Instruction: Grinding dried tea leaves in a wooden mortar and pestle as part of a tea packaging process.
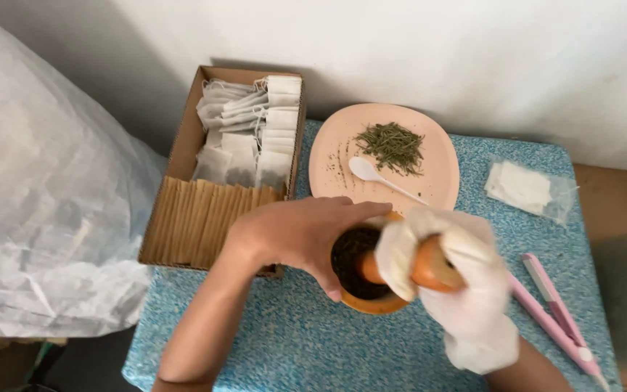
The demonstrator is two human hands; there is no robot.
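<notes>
My bare left hand [295, 236] grips the rim of a small wooden mortar [371, 303] on the blue speckled table [299, 341]. Dark crushed leaves [346, 258] fill the bowl. A white glove covers my right hand [466, 290], which is closed around an orange wooden pestle [429, 268] whose tip sits inside the mortar. Just behind the mortar lies a peach plate [440, 170] with a pile of dried green herb [393, 145] and a white spoon [371, 174].
A cardboard box [183, 156] of white filter bags and brown sleeves sits at the left. At the right lie a clear packet of white bags [527, 189] and a pink handheld sealer [556, 316]. A big plastic sack [38, 203] stands left of the table.
</notes>
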